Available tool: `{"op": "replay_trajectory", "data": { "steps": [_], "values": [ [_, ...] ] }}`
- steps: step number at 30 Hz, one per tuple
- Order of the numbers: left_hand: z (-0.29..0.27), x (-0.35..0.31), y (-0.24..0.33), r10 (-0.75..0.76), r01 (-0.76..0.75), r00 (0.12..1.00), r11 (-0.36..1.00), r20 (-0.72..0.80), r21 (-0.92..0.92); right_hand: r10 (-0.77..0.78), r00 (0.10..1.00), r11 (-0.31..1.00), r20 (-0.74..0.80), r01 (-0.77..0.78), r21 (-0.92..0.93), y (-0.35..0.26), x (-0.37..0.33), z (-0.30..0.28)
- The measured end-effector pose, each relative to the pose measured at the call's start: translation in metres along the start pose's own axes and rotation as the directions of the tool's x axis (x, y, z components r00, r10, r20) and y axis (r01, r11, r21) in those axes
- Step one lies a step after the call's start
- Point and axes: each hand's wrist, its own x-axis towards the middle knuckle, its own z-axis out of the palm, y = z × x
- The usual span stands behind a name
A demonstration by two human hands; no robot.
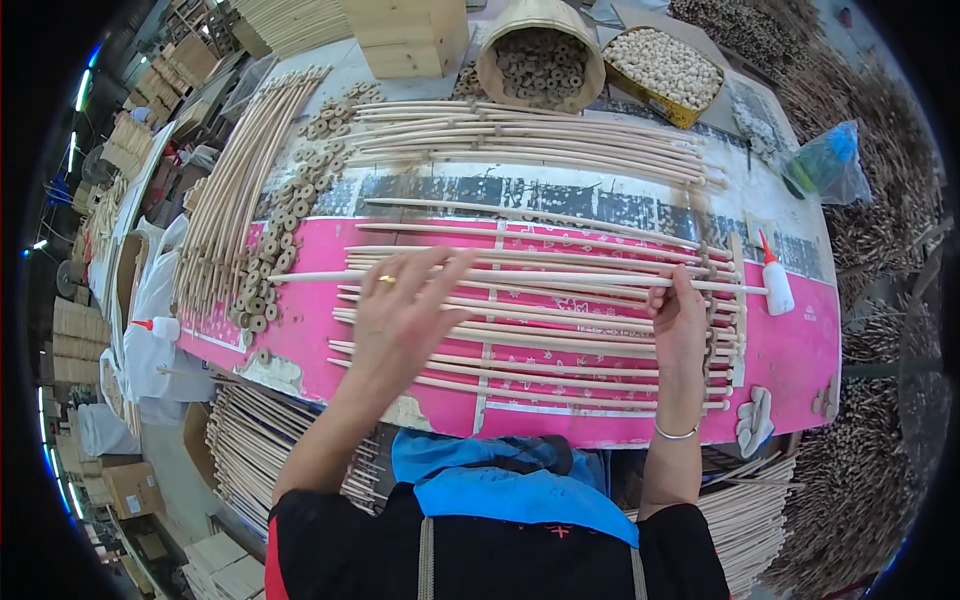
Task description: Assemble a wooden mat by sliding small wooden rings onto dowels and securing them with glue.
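Note:
A pale wooden rod (pixel 560 277) lies crosswise above the other rods, raised off the table. My right hand (pixel 678 315) pinches it near its right end between thumb and fingers. My left hand (pixel 405 315), with a ring on one finger, is over the rod's left part with its fingers stretched out and apart. Below them, several wooden rods (pixel 570 345) lie side by side on the pink sheet (pixel 790 350), with small brown rings near their right ends. A wooden strip (pixel 739 340) stands along those ends. Loose wooden rings (pixel 290 215) are scattered to the left.
A red-tipped white glue bottle (pixel 778 290) and a glove (pixel 754 422) are at right. More rods lie at far left (pixel 240 170) and across the back (pixel 540 140). Behind stand a wooden box (pixel 400 40), a tub (pixel 493 70) of rings and a yellow tray (pixel 650 103) of pale beads.

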Motion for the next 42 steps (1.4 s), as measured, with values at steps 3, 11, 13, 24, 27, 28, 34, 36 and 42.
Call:
{"op": "replay_trajectory", "data": {
  "steps": [3, 11, 13, 24, 27, 28, 34, 36, 42],
  "values": [
    [0.001, -0.045, -0.029, -0.082, 0.097, 0.994, 0.959, 0.066, -0.268, 0.022, 0.999, 0.999, 0.042, -0.020, -0.050, 0.005, -0.019, 0.007],
    [0.020, -0.045, 0.036, -0.035, 0.071, 0.996, 0.883, 0.084, -0.464, 0.154, 0.980, 0.975, 0.127, -0.129, -0.183, 0.057, -0.094, 0.071],
    [0.025, -0.042, 0.057, -0.044, 0.081, 0.995, 0.886, 0.089, -0.457, 0.135, 0.968, 0.983, 0.212, -0.104, -0.155, 0.076, -0.109, 0.089],
    [0.027, -0.064, 0.050, -0.119, 0.312, 0.947, 0.561, 0.298, -0.767, 0.137, 0.903, 0.987, 0.408, -0.090, -0.133, 0.088, -0.127, 0.071],
    [0.022, -0.068, 0.037, -0.164, 0.390, 0.918, 0.548, 0.362, -0.740, 0.061, 0.973, 0.992, 0.224, -0.034, -0.122, 0.064, -0.112, 0.049],
    [0.020, -0.066, 0.036, -0.188, 0.419, 0.905, 0.546, 0.381, -0.725, 0.035, 0.986, 0.992, 0.161, -0.015, -0.123, 0.050, -0.107, 0.043],
    [0.023, -0.057, 0.022, -0.125, 0.315, 0.941, 0.667, 0.316, -0.675, -0.066, 0.988, 0.994, 0.136, 0.078, -0.081, 0.029, -0.078, 0.006],
    [0.024, -0.050, 0.024, -0.131, 0.328, 0.934, 0.678, 0.331, -0.657, -0.091, 0.987, 0.985, 0.131, 0.109, -0.136, 0.027, -0.071, 0.002],
    [0.027, -0.042, 0.022, -0.106, 0.265, 0.952, 0.751, 0.286, -0.604, 0.004, 0.990, 0.999, 0.139, -0.009, 0.039, 0.013, -0.069, 0.008]
  ]
}}
